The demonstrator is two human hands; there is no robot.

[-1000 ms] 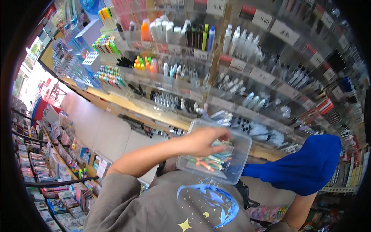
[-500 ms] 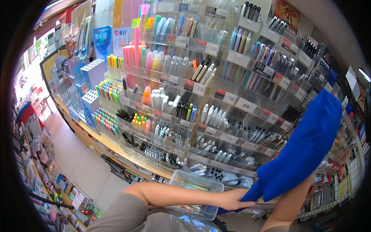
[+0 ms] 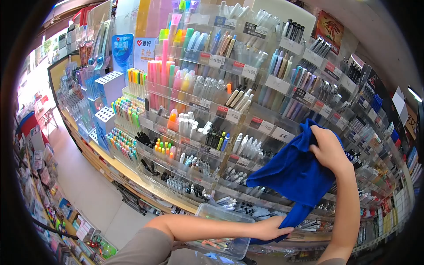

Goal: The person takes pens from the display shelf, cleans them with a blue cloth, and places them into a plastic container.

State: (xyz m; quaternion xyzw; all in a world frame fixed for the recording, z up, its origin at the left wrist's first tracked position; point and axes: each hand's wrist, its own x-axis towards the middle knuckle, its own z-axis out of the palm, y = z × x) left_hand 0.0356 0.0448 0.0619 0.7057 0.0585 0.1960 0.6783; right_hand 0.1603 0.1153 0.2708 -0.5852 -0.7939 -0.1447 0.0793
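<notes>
A blue cloth (image 3: 296, 172) hangs in front of the pen racks, bunched at the top and narrowing to a twisted tail. The upper part is gripped by my right hand (image 3: 327, 148), its fingers curled into the fabric. Lower down, my left hand (image 3: 270, 228) is closed on the tail of the cloth. Beneath my left forearm a clear plastic box (image 3: 221, 214) holds several pens (image 3: 214, 244); the forearm hides part of it.
Tiered clear racks with price labels (image 3: 265, 126) hold many pens and markers. Boxed pens (image 3: 126, 143) stand at the left on a wooden ledge (image 3: 145, 181). A tiled aisle (image 3: 88, 181) runs at the left beside low shelves of stationery (image 3: 84, 229).
My left hand went from the box to the tail of the cloth. My right hand, earlier covered by the cloth, now shows and grips it farther left. The view has tilted up toward the racks.
</notes>
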